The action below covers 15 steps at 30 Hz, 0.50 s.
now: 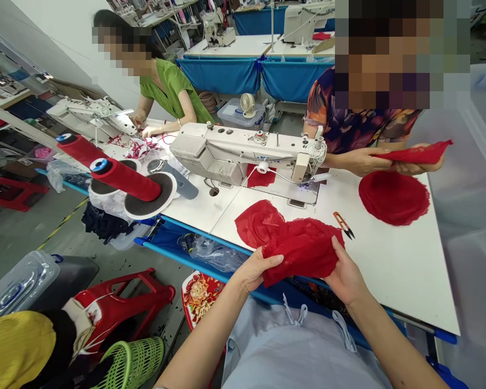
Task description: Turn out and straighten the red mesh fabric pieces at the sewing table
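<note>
Spanning near edge of white counter (405, 265): red lace-trimmed fabric (303, 251). Left hand (254, 270) pinching its near left corner, right hand (347, 276) pinching right side. Just beyond: orange-handled snips (342, 222), then sewing machine (247, 147). Rightward, round red fabric stack (393, 199); above it, co-worker's hands (363, 161) holding red piece (423, 153).

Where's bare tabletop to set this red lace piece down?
Bare: white tabletop between the right hand, orange snips, round red piece and near edge. Crowded: beyond the held red lace, by the sewing machine; leftward, by the thread cones.
</note>
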Each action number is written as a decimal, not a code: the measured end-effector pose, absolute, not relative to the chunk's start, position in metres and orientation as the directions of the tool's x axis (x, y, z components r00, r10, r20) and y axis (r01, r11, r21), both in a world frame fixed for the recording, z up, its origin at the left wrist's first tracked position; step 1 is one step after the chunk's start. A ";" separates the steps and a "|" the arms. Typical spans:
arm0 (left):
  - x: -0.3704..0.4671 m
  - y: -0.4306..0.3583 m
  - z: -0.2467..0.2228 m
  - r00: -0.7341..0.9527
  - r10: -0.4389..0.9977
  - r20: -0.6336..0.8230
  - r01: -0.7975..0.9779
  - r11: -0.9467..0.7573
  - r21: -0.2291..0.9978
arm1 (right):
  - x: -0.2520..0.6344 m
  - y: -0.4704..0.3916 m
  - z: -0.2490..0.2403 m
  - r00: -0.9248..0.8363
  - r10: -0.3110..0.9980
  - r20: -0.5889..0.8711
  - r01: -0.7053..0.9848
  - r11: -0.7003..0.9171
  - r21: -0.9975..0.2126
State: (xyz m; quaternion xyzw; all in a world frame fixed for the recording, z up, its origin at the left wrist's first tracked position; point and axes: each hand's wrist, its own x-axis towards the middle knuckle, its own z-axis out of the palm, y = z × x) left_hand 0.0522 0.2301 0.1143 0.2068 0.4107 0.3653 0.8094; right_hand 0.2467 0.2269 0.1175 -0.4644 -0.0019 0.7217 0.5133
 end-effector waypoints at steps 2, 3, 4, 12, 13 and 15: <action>0.051 0.229 0.114 0.386 0.766 -0.513 -0.386 0.640 0.664 | 0.246 0.225 0.118 -0.032 0.781 -0.624 -0.726 -0.447 -0.522; 0.051 0.229 0.114 0.388 0.767 -0.511 -0.362 0.637 0.681 | 0.245 0.224 0.117 -0.025 0.800 -0.599 -0.718 -0.431 -0.547; 0.050 0.229 0.114 0.394 0.766 -0.509 -0.336 0.635 0.696 | 0.246 0.223 0.116 -0.011 0.815 -0.579 -0.710 -0.414 -0.570; 0.048 0.227 0.113 0.421 0.766 -0.486 -0.255 0.614 0.747 | 0.246 0.226 0.111 0.167 0.830 -0.533 -0.711 -0.274 -0.648; 0.049 0.226 0.113 0.423 0.768 -0.481 -0.254 0.610 0.751 | 0.246 0.226 0.112 0.189 0.825 -0.533 -0.710 -0.260 -0.655; 0.052 0.226 0.114 0.424 0.771 -0.474 -0.242 0.601 0.761 | 0.244 0.227 0.113 0.220 0.818 -0.531 -0.704 -0.244 -0.667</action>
